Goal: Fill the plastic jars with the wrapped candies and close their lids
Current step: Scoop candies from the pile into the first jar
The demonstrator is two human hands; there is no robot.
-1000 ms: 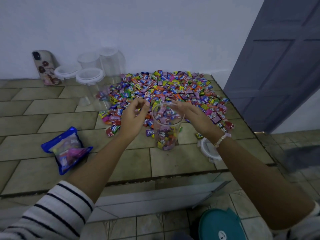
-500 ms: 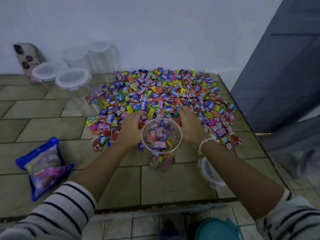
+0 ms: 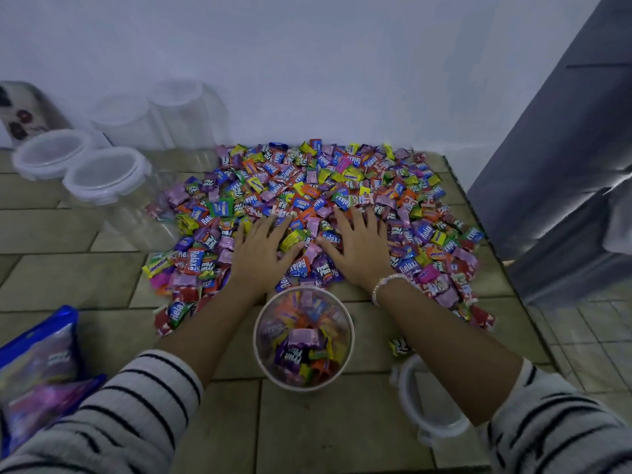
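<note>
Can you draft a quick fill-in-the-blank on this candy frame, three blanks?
1. Both hands, left hand and right hand, lie palm-down on the ____ pile.
2. The open jar between the forearms has no ____ on.
3. A beaded bracelet sits on the ____ wrist.

Missing: candy; lid; right

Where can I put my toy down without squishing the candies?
Bare tile lies between the blue bag and the open jar, and left of the candy pile, below the lidded jars. Crowded: the pile under both hands, and by the lid.
</note>
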